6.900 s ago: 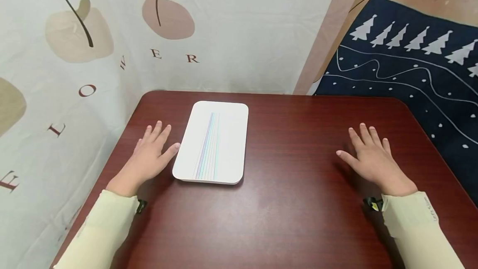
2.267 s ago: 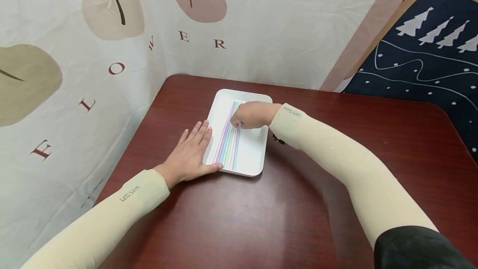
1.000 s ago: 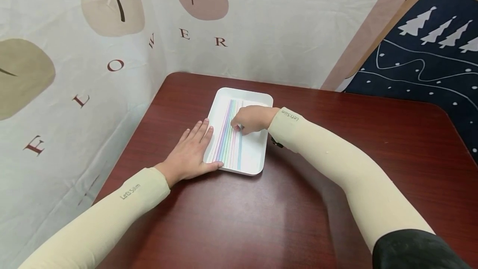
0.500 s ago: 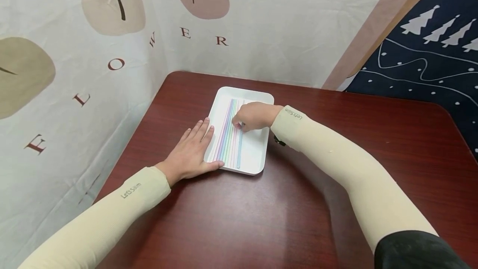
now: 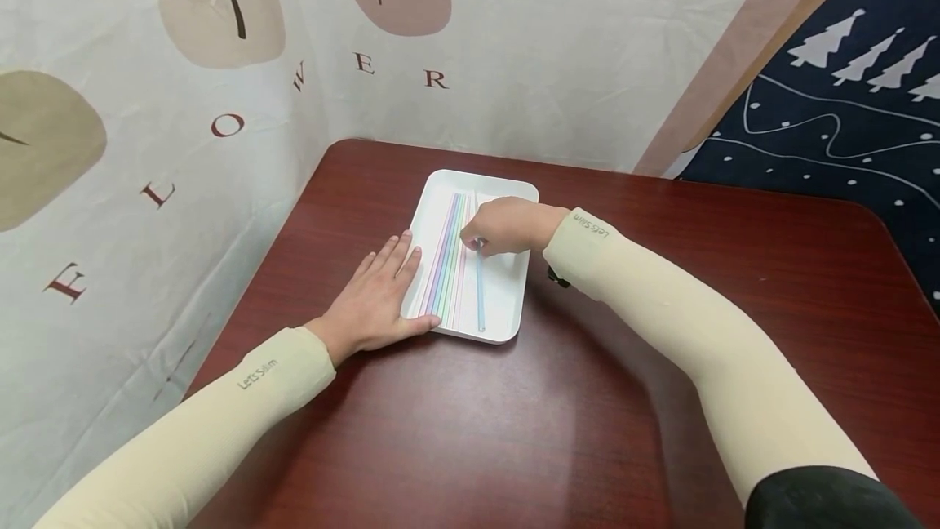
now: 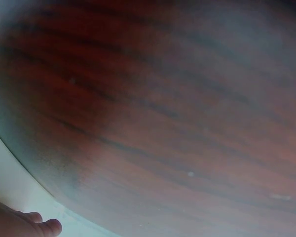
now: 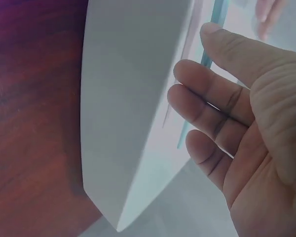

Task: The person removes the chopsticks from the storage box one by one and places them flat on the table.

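Note:
Several pastel drinking straws (image 5: 445, 260) lie side by side in a white tray (image 5: 503, 317), seen in the head view. My right hand (image 5: 507, 224) reaches over the tray from the right, fingers curled, and pinches a blue straw (image 5: 481, 292) near its upper part. That straw stands apart from the others, to their right. In the right wrist view the blue straw (image 7: 218, 12) runs behind the thumb of the right hand (image 7: 256, 128); the index finger is hidden. My left hand (image 5: 373, 300), fingers straight, rests against the tray's left side, thumb at its near rim.
The tray stands on a dark red wooden table (image 5: 470, 423). A pale printed cloth (image 5: 543, 64) hangs behind and to the left. At the right back is a navy cloth (image 5: 815, 129) with white trees. The left wrist view mostly shows blurred tabletop.
The right hand came from the table's right side into the tray and the left hand onto its edge. Lately the blue straw has been drawn rightward from the row; the left hand stays put.

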Available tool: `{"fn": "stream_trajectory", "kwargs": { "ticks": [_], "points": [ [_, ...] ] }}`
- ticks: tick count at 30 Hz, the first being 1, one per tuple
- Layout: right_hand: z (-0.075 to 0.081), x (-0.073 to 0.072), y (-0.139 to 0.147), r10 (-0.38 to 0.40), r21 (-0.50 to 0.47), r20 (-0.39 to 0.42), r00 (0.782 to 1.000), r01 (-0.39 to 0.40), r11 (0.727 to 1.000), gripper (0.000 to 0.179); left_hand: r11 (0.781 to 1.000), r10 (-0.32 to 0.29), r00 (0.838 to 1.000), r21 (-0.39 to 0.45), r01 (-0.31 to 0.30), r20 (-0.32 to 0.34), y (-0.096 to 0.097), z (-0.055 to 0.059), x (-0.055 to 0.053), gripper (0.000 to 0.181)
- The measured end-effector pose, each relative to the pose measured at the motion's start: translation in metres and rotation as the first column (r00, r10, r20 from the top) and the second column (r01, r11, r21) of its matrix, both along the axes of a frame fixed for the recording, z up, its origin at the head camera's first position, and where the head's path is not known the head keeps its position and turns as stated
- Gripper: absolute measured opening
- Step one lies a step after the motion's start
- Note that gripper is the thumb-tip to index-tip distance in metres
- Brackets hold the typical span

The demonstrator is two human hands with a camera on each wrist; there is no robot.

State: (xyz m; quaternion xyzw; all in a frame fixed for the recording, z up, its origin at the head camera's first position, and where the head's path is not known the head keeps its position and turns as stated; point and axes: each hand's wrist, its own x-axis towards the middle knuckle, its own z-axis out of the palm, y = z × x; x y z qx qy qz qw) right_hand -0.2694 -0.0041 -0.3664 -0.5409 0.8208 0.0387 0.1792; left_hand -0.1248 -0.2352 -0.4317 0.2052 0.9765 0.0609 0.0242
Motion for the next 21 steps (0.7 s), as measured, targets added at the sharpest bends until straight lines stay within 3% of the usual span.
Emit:
{"fn": "stream_trajectory", "kwargs": {
  "ticks": [12,21],
  "points": [
    [0.018,0.005,0.02,0.037,-0.113,-0.062,0.997,-0.044,0.993,0.011,1.0,0.003,1.0,0.008,-0.003,-0.004,0.001,0.0,0.001,0.112],
    [0.026,0.011,0.048,-0.022,-0.163,-0.081,0.996,0.009,0.987,0.01,1.0,0.005,1.0,0.014,-0.005,0.002,0.001,0.0,0.001,0.11]
  ]
}}
